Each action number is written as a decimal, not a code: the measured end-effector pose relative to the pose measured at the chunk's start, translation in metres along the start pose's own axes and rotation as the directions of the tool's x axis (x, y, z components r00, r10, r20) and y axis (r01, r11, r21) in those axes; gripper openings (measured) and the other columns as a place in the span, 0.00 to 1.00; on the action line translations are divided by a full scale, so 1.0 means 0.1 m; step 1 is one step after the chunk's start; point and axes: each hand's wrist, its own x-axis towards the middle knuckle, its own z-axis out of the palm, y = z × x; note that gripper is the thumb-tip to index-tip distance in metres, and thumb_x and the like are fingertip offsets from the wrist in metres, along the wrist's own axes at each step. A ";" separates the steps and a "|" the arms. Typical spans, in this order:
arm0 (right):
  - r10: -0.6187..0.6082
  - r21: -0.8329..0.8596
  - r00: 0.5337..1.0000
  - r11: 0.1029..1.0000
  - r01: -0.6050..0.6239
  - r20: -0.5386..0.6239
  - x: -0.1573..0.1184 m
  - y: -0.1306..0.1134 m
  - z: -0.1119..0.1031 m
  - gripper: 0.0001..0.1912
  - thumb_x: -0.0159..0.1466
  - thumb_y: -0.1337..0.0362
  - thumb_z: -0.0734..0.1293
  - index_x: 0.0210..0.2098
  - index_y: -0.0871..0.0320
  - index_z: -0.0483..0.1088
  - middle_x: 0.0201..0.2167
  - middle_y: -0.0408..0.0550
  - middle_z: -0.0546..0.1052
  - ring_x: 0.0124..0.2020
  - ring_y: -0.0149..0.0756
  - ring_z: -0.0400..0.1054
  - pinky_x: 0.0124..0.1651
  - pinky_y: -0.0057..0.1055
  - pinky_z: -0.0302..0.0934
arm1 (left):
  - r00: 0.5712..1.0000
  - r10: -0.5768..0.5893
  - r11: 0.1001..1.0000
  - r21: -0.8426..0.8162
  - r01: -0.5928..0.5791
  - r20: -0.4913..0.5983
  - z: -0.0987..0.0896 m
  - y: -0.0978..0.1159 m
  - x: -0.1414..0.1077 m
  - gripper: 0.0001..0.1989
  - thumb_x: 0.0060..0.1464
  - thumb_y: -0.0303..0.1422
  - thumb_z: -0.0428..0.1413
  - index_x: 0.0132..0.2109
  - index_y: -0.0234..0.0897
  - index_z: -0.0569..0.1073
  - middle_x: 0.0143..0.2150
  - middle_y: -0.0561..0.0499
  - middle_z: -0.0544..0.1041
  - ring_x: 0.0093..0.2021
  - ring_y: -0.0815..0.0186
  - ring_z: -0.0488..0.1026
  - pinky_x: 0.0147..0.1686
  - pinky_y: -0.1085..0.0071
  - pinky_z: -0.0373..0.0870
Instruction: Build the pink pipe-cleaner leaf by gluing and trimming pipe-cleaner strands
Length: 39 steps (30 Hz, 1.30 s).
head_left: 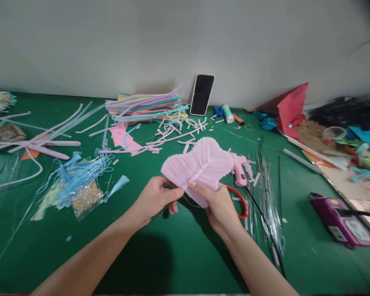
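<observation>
A pale pink, wing-shaped craft piece [200,162], made of rows of fuzzy pipe cleaner strips along a raised middle ridge, is held up over the table. My right hand [217,201] grips its lower right part, thumb on top near the ridge's end. At the lower left edge, my left hand [158,197] pinches it, with the fingers partly hidden beneath. A thin thread or wire loops below the piece between my hands. Just right of it lie a pink glue gun [240,170] and a red scissor handle [245,205], partly covered by my right hand.
Pipe cleaners [144,105] are piled at the back beside a leaning phone [202,94]. Blue tassels [80,176] and a bag of gold beads [86,199] lie left. Right are clear thin strips [267,197], a purple power strip [342,222] and a red card [292,109].
</observation>
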 end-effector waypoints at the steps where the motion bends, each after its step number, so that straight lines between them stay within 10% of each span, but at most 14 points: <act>1: -0.004 0.007 1.000 1.000 0.004 -0.010 0.00 -0.01 0.00 0.15 0.46 0.61 0.79 0.32 0.58 0.79 0.34 0.46 0.83 0.35 0.38 0.75 0.42 0.33 0.67 | 1.000 -0.002 1.000 0.011 0.002 0.003 0.00 0.00 0.00 0.12 0.47 0.35 0.60 0.35 0.30 0.72 0.13 0.58 0.69 0.14 0.72 0.65 0.16 0.77 0.63; 39: -0.030 -0.121 0.999 0.992 0.031 0.009 0.06 -0.05 -0.12 0.19 0.43 0.63 0.80 0.35 0.59 0.78 0.35 0.46 0.82 0.35 0.38 0.73 0.42 0.35 0.66 | 0.999 0.048 0.997 -0.068 -0.047 0.010 0.00 -0.07 0.02 0.13 0.51 0.38 0.65 0.33 0.31 0.73 0.17 0.54 0.74 0.18 0.73 0.70 0.21 0.78 0.67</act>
